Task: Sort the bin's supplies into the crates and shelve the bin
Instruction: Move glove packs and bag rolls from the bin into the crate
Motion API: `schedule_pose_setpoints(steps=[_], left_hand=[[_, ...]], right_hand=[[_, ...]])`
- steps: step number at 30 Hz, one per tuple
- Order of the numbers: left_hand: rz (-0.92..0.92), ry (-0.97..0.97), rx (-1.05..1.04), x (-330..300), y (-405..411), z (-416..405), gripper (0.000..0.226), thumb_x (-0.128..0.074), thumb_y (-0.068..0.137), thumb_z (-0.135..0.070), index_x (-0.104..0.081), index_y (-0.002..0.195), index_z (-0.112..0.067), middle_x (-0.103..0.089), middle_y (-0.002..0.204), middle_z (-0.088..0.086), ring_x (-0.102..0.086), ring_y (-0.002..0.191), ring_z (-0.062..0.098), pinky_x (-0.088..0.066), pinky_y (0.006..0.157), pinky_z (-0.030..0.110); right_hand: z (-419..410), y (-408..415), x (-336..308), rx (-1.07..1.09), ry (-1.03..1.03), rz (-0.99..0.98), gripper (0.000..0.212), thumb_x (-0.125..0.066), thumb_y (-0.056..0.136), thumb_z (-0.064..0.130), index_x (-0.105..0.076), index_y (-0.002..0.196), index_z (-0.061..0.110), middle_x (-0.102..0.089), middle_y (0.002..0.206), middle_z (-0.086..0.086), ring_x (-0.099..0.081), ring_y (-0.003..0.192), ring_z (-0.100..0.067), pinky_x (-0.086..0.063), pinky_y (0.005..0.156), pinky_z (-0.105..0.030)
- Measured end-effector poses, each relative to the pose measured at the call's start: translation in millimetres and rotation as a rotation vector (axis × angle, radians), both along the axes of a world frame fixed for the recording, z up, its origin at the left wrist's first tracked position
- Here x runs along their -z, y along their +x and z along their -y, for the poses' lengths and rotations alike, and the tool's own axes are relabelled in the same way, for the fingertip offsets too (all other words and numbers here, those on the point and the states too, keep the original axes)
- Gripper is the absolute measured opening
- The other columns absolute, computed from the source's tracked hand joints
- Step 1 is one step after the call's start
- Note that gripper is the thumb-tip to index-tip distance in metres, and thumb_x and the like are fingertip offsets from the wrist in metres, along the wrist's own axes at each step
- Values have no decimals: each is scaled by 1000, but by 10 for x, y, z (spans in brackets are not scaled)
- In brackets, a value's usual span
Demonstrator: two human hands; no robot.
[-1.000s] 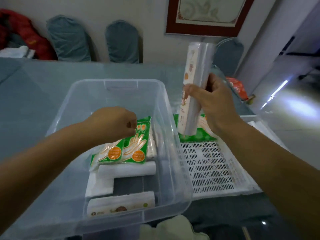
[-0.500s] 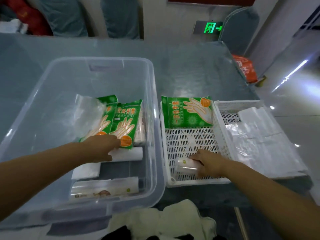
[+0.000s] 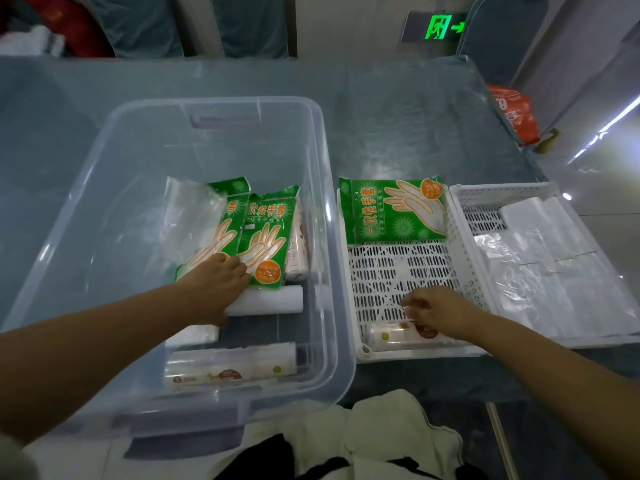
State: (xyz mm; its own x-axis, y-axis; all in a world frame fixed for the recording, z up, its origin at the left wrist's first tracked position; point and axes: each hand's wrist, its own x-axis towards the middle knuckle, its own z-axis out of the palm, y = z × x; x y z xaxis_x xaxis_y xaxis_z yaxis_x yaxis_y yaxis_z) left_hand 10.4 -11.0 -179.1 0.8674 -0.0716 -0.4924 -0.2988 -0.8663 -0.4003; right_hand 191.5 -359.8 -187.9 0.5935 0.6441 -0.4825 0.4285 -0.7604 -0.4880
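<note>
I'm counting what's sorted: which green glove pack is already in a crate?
The glove pack lying alone at the far end of the white crate; the other two remain in the clear bin.

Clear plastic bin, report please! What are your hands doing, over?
Left hand on green glove packets in clear plastic bin. Right hand over wrapped roll in white slotted crate. Nothing blocking.

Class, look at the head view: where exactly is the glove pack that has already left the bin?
The glove pack lies at the far end of the middle white crate, just right of the clear bin.
</note>
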Motion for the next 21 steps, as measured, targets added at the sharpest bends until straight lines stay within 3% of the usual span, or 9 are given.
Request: schedule_pose_setpoints(steps=[4, 7, 10, 14, 17, 21], left_hand=[[-12, -27, -84, -58, 24, 59, 63, -61, 72, -48, -46, 122, -13, -53, 124, 8, -47, 113, 25, -37, 98, 36], [-26, -115, -234, -233, 24, 95, 55, -63, 67, -46, -53, 115, -19, -60, 113, 2, -55, 101, 20, -47, 86, 32], [-14, -168, -308, -524, -17, 106, 49, -62, 67, -47, -53, 111, -27, -63, 103, -5, -60, 87, 15, -44, 70, 25], [186, -210, -338, -1136, -107, -24, 44, -56, 60, -51, -48, 101, -38, -64, 87, -10, -61, 73, 14, -45, 63, 24], [394, -421, -510, -1650, -111, -119, 42, -57, 51, -52, -44, 90, -47, -60, 73, -14, -57, 63, 12, -50, 62, 29], [529, -697, -519, -2073, 44, 91, 50, -65, 49, -56, -48, 96, -53, -62, 85, -20, -58, 76, 4, -49, 69, 33]], right_hand=[[-52, 7, -35, 46, 92, 27, 20, -61, 88, 22, -67, 107, 19, -68, 99, 4, -55, 77, 7, -38, 65, -8], [-60, 36, -99, 77, 142, 22, 19, -62, 88, 20, -67, 106, 18, -68, 98, 4, -59, 80, 1, -44, 72, -16], [-90, 84, -221, 100, 201, 46, 16, -63, 87, 19, -69, 102, 20, -69, 94, 6, -62, 82, -1, -48, 74, -19], [-254, 164, -590, 123, 371, 68, 17, -64, 86, 17, -68, 98, 28, -65, 86, 17, -60, 80, 5, -43, 66, -10], [-478, 202, -1017, 110, 577, 125, 22, -63, 86, 14, -65, 96, 34, -65, 88, 19, -61, 80, 8, -46, 67, -3], [-763, 226, -1571, 137, 946, 222, 20, -54, 92, 17, -63, 110, 20, -67, 102, 0, -65, 93, -11, -51, 81, -18]])
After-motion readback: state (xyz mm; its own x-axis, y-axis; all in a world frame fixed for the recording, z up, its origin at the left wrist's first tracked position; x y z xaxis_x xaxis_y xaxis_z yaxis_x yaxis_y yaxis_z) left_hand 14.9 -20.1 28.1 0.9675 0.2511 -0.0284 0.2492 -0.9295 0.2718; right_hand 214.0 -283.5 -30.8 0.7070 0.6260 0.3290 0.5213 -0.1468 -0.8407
